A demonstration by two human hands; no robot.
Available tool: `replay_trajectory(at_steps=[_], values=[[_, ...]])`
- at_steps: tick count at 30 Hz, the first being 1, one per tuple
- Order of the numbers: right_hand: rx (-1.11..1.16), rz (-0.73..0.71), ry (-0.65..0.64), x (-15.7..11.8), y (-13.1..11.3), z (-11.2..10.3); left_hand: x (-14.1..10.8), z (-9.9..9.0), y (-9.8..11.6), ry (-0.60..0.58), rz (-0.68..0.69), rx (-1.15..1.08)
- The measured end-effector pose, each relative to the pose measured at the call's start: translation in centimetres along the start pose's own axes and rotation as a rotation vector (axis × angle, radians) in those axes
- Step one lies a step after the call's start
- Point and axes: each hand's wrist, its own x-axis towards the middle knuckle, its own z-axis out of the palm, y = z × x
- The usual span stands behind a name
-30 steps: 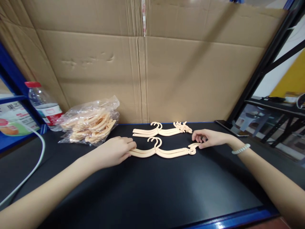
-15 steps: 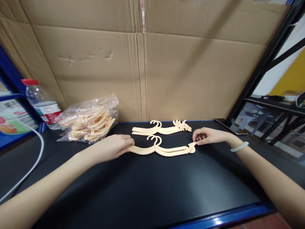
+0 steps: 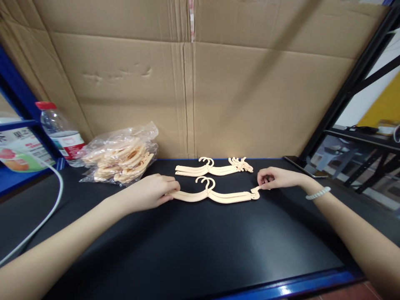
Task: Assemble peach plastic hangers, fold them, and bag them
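A cream plastic folding clothes hanger lies on the black tabletop in front of me. My left hand is closed around its left end, which the fingers hide. At the hanger's right end is a small cream hooked piece; my right hand pinches its outer tip between thumb and finger. Whether this piece is joined to the hanger, I cannot tell. Just behind, more cream hangers lie stacked, with small cream pieces bunched at their right end.
On the left, a clear plastic bag of cream hangers sits beside a red-capped bottle. A white cable curves over the table's left side. A phone lies at the back right. Cardboard stands behind the table.
The two bars on the near hanger's right side now lie closer together. Both hands keep their holds. The whole view has shifted slightly.
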Motion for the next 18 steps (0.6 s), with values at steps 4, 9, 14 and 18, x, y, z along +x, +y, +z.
replay_trajectory(at_steps=[4,9,14,18], values=[[0.02,0.014,0.014,0.0,-0.4,0.0,0.0,-0.3,0.4,-0.04,-0.024,0.033],[0.072,0.023,0.009,-0.3,-0.8,-0.2,0.2,-0.2,0.3,0.04,-0.081,0.035],[0.116,-0.01,0.117,0.1,0.3,0.1,0.9,2.0,-1.5,0.259,-0.106,-0.192],[0.127,-0.013,0.421,1.2,1.7,1.1,1.4,4.4,-3.3,0.421,-0.201,-0.386]])
